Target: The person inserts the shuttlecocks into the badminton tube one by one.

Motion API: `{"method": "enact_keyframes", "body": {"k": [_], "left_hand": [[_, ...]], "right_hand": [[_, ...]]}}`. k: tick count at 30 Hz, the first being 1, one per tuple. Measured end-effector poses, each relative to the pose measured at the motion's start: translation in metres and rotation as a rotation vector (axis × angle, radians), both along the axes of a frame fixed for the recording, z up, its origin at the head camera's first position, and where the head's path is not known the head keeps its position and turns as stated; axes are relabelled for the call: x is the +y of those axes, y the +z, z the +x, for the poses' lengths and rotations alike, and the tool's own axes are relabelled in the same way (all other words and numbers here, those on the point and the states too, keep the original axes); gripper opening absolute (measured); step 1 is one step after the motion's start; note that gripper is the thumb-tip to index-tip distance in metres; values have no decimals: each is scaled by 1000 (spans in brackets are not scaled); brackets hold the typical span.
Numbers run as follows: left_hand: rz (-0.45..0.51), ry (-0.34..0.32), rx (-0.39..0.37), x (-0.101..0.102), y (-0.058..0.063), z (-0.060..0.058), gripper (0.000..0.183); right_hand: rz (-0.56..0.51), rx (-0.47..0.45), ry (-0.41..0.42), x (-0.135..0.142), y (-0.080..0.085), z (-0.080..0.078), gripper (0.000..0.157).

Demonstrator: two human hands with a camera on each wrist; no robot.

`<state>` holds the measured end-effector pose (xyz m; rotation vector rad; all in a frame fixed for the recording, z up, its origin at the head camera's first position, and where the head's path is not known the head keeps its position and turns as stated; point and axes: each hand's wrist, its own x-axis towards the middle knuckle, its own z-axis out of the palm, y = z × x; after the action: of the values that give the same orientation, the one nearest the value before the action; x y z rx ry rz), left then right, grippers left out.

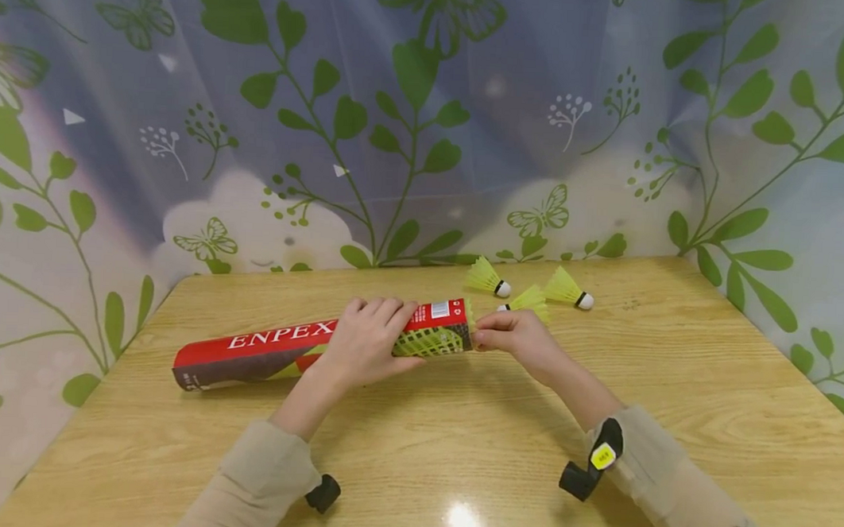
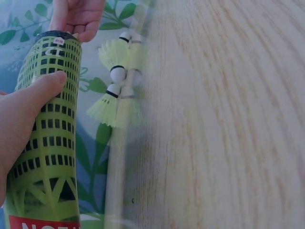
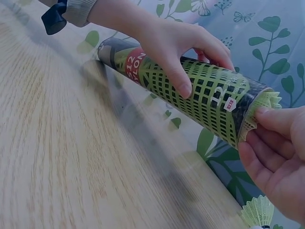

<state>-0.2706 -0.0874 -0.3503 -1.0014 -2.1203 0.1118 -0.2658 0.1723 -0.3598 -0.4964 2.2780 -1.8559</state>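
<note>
A long shuttlecock tube (image 1: 260,352), red and dark with green netting print and white ENPEX lettering, lies slantwise over the table. Across its upper side, my left hand (image 1: 368,336) grips it near the right end, thumb along the front. At that open end, yellow-green feather tips of a shuttlecock (image 3: 268,100) poke out past the rim; its cork is hidden inside. My right hand (image 1: 521,342) pinches this skirt between thumb and fingers, right at the rim. Behind the right hand lie three loose yellow shuttlecocks (image 1: 484,275) with white corks and black bands.
The wooden table (image 1: 412,454) reaches back to a curtain (image 1: 501,124) printed with leaves and butterflies. Loose shuttlecocks sit near its back edge, one partly behind my right hand. Each wrist carries a small black camera (image 1: 578,480).
</note>
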Motion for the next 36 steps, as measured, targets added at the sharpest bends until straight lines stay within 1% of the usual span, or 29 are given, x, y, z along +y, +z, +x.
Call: {"method": "enact_keyframes", "body": {"k": [5, 12, 16, 20, 23, 25, 27, 31, 36], "left_hand": [[8, 1, -6, -1, 2, -1, 78], [8, -14, 11, -2, 2, -1, 77], [8, -13, 6, -3, 2, -1, 77], [3, -17, 13, -4, 2, -1, 76], [0, -22, 22, -5, 1, -1, 76], [1, -25, 23, -5, 0, -1, 76], [3, -26, 23, -5, 0, -1, 76], [5, -28, 18, -5, -1, -1, 76], [10, -32, 11, -5, -1, -1, 75]], "right_hand": [[33, 2, -18, -4, 2, -2, 29], [85, 16, -14, -8, 3, -4, 25], [89, 21, -1, -8, 4, -3, 25], [129, 50, 34, -7, 5, -1, 25], [126, 57, 74, -5, 5, 1, 27], [87, 41, 99, -3, 4, 1, 30], [43, 22, 104, 0, 2, 0, 32], [6, 18, 78, 7, -1, -4, 33], [19, 9, -11, 21, -3, -8, 35]]}}
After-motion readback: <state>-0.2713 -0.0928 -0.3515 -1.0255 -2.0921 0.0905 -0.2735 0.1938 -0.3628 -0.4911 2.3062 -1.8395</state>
